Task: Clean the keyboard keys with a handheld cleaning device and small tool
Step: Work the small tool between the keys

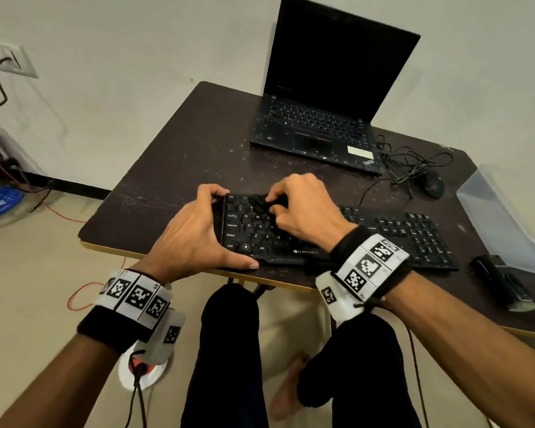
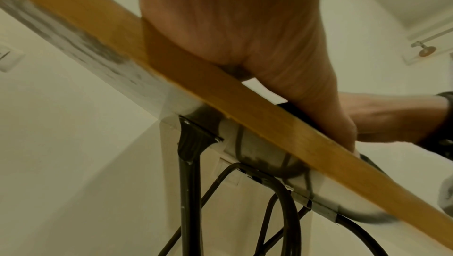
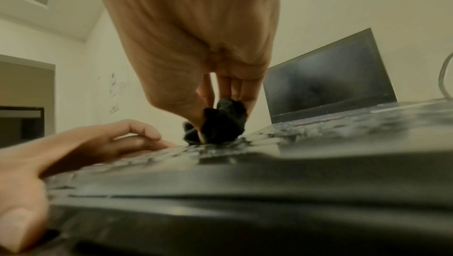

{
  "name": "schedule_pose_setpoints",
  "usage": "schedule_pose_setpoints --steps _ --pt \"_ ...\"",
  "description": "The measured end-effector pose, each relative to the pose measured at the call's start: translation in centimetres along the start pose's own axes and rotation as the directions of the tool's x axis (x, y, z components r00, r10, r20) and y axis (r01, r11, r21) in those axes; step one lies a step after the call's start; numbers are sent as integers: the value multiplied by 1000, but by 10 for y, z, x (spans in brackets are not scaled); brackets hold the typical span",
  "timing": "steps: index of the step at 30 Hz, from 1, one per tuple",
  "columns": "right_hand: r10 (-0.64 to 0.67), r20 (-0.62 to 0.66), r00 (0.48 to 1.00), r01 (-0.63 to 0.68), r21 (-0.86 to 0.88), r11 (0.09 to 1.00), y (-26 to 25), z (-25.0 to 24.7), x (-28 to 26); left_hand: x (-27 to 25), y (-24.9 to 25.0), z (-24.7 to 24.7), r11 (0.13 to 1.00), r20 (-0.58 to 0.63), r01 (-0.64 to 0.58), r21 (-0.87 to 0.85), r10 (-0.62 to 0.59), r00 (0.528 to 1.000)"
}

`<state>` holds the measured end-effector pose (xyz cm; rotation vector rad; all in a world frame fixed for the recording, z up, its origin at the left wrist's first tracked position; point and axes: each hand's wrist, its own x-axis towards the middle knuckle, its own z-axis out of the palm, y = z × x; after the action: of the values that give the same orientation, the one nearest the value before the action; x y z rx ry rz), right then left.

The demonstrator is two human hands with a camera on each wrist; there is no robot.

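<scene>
A black Zebronics keyboard [image 1: 414, 236] lies along the front of the dark table [image 1: 183, 156]. My left hand [image 1: 204, 230] grips its left end, thumb on the front edge and fingers curled over the top-left corner. My right hand [image 1: 274, 202] pinches a small black wad of cloth [image 1: 261, 201] and holds it down on the upper-left key rows. In the right wrist view the cloth [image 3: 220, 124] sits bunched between the fingertips [image 3: 235, 93], touching the keys of the keyboard [image 3: 269, 182], with the left hand [image 3: 85, 144] beside it. The left wrist view shows only the palm [image 2: 245, 28] above the table edge [image 2: 220, 89].
An open black laptop [image 1: 322, 118] stands at the back of the table. A wired mouse [image 1: 433, 183] and tangled cable lie to its right. A clear plastic box [image 1: 507, 217] and a black handheld device [image 1: 504, 282] sit at the right front. My knees are under the table.
</scene>
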<state>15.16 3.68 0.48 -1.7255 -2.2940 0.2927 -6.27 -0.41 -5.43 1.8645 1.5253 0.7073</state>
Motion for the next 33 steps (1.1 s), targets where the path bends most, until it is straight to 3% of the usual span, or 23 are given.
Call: schedule_pose_setpoints --steps 6,12,17,20,27,33 --pt "-182 59 981 182 18 983 -63 22 21 -2 0 -2 999 -5 30 -24 -30 1000" --pt "-24 -9 1000 24 -3 1000 -16 9 21 -1 1 -2 1000 5 16 -16 -16 1000" --pt "-123 12 992 123 34 992 -57 18 28 -2 5 -3 999 4 33 -18 -33 999" --pt "-123 23 992 123 -21 992 -46 12 26 -2 5 -2 999 1 37 -25 -37 999" --pt "82 -12 997 -82 6 997 13 -11 12 -2 8 -3 1000 -3 11 -5 -11 1000" --pt "-52 25 998 52 9 999 -13 -4 16 -3 5 -2 1000 -28 10 -11 -10 1000"
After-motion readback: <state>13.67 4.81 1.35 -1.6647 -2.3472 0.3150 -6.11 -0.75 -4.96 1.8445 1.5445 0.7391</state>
